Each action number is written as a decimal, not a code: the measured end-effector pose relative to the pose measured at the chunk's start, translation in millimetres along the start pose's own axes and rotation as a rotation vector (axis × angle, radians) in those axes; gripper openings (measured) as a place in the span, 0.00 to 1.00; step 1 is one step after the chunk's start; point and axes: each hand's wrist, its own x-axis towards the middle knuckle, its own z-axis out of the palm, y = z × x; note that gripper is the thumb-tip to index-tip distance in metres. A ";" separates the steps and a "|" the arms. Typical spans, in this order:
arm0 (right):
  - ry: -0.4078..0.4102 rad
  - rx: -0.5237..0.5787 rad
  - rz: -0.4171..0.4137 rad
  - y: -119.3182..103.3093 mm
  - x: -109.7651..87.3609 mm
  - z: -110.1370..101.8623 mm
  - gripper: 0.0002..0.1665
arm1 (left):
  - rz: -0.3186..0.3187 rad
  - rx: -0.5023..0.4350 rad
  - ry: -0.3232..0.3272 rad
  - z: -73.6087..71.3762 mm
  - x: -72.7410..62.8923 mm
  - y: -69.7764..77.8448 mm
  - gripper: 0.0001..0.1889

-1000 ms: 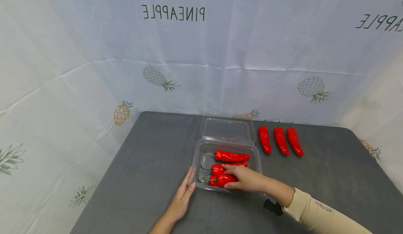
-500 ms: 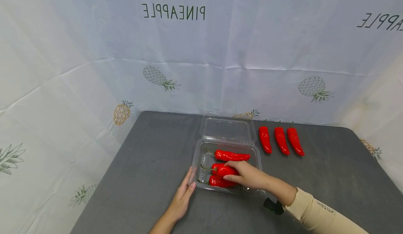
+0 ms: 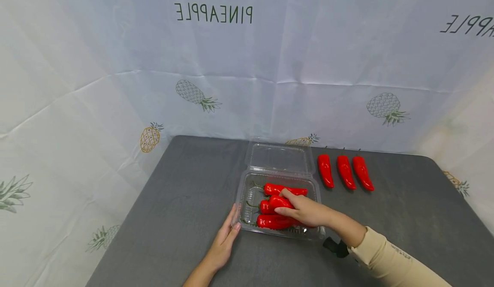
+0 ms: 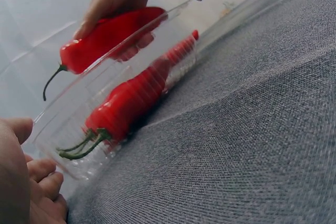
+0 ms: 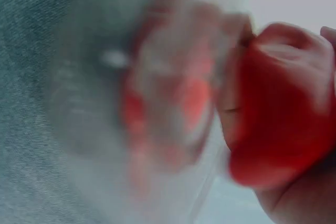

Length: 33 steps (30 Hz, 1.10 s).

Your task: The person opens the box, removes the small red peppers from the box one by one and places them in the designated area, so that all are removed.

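Observation:
My right hand [image 3: 305, 209] holds a glossy red chili pepper [image 3: 279, 202] over a clear plastic clamshell container [image 3: 244, 192]. In the left wrist view the held pepper [image 4: 105, 40] shows above the rim, its green stem hanging free, fingers wrapped over its body. Inside the container lie a far pepper [image 3: 275, 188], a middle one [image 3: 265, 207] partly covered by the held pepper, and a near one [image 3: 272, 222]. My left hand [image 3: 221, 244] grips the container's front left corner, thumb [image 4: 20, 128] at the rim and fingers lower on the wall. The right wrist view is heavily blurred.
The container's open lid [image 3: 279, 158] lies back behind it. Three more red peppers [image 3: 345, 172] lie in a row on the grey table [image 3: 193, 184], right of the lid. A pineapple-print curtain [image 3: 328, 64] hangs behind. A dark device [image 3: 335, 247] sits at my right wrist.
My right hand has carried its pepper from the near side of the container toward the back, uncovering the near pepper. My left hand stays at the corner.

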 end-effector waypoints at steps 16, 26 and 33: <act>0.109 0.105 0.025 14.0 -4.8 -14.2 0.24 | -0.061 0.028 0.003 -0.1 0.5 3.6 0.30; 0.150 0.226 0.143 27.4 -15.1 -30.4 0.32 | -0.005 0.012 -0.004 -0.1 0.2 0.6 0.29; 0.142 0.294 0.119 41.9 -23.7 -41.6 0.42 | 0.001 0.007 -0.002 0.0 0.6 -0.1 0.29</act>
